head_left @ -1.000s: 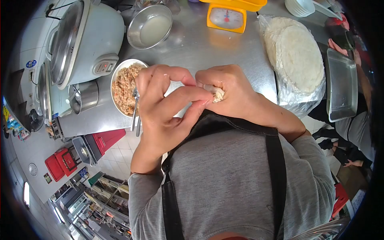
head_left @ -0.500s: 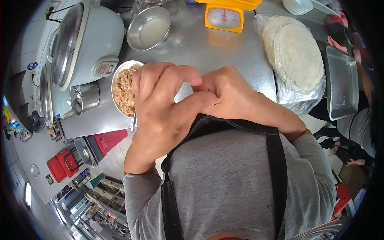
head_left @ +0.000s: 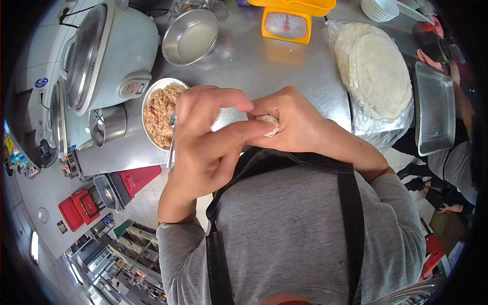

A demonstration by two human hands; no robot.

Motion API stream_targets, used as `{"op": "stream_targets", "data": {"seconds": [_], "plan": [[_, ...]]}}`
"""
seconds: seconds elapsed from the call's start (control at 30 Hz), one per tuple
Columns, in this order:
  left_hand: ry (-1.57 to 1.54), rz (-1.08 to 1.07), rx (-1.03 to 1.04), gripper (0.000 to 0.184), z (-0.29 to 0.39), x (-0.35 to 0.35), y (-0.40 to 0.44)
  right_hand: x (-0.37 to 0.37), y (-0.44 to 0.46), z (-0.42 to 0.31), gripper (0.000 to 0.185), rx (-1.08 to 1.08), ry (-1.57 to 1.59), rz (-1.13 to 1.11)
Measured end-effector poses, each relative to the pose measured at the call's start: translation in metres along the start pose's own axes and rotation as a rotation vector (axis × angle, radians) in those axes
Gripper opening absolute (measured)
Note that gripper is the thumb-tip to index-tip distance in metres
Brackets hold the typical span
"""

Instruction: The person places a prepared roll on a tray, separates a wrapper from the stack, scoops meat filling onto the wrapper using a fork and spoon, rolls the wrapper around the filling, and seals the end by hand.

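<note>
A small pale piece of dough, which looks like a dumpling [head_left: 271, 125], sits in the curled fingers of my right hand [head_left: 300, 119], over my chest. Only its top shows; the rest is hidden in the grip. My left hand [head_left: 203, 134] comes in from the left, thumb and index finger apart with a gap between them. Its thumb tip lies against the dough, and the index tip is close to the right hand. Behind the left hand, a white bowl of minced filling [head_left: 158, 114] stands on the counter with a spoon [head_left: 171, 147] leaning in it.
On the steel counter [head_left: 244, 61] stand a metal bowl of whitish liquid [head_left: 195, 40] and a yellow scale [head_left: 286, 25]. Round dough wrappers [head_left: 381, 73] lie stacked in plastic at right, beside a metal tray [head_left: 434, 109]. A large cooker [head_left: 119, 56] occupies the left. Another person [head_left: 452, 168] is at far right.
The dough now shows at the top of my right fist, where it was mostly hidden. My left thumb has drawn back slightly to the left, and more of the spoon shows.
</note>
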State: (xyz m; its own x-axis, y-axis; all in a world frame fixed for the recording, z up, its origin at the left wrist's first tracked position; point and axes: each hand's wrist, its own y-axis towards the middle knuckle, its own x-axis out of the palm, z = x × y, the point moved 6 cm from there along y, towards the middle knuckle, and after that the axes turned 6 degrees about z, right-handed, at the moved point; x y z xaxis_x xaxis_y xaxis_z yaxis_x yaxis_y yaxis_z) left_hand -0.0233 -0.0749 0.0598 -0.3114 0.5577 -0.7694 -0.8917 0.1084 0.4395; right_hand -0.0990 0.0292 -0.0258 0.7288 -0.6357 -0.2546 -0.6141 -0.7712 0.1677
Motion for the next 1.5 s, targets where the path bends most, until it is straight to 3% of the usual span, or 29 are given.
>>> {"op": "stream_targets", "data": {"seconds": [0.07, 0.17, 0.27, 0.37, 0.57, 0.77, 1.07, 1.17, 1.5], "plan": [[-0.121, 0.095, -0.105, 0.035, -0.006, -0.003, -0.005, -0.003, 0.001, -0.003, 0.022, -0.006, 0.013, 0.005], [0.047, 0.054, 0.055, 0.032, -0.001, 0.004, -0.002, -0.005, 0.001, -0.003, 0.026, -0.087, 0.008, 0.061], [0.045, 0.06, 0.041, 0.03, 0.001, 0.002, -0.001, -0.004, 0.001, 0.004, 0.026, -0.014, 0.095, 0.058], [-0.057, 0.159, 0.007, 0.036, -0.008, 0.002, -0.006, -0.008, -0.001, 0.0, 0.029, -0.081, 0.108, 0.089], [0.07, 0.103, 0.121, 0.033, -0.005, 0.007, -0.004, -0.009, -0.001, -0.002, 0.03, -0.118, 0.077, 0.101], [0.031, 0.149, 0.051, 0.026, 0.0, 0.005, -0.001, -0.01, 0.001, -0.002, 0.022, -0.09, 0.051, 0.087], [0.106, 0.053, 0.138, 0.021, 0.002, 0.009, 0.005, -0.006, -0.001, 0.001, 0.021, -0.103, 0.002, 0.1], [0.003, 0.128, 0.088, 0.022, -0.001, 0.006, 0.003, -0.006, -0.001, -0.001, 0.02, -0.102, 0.043, 0.097], [0.113, 0.074, 0.188, 0.021, 0.006, 0.016, 0.005, -0.005, -0.001, 0.005, 0.02, -0.11, 0.053, 0.112]]}}
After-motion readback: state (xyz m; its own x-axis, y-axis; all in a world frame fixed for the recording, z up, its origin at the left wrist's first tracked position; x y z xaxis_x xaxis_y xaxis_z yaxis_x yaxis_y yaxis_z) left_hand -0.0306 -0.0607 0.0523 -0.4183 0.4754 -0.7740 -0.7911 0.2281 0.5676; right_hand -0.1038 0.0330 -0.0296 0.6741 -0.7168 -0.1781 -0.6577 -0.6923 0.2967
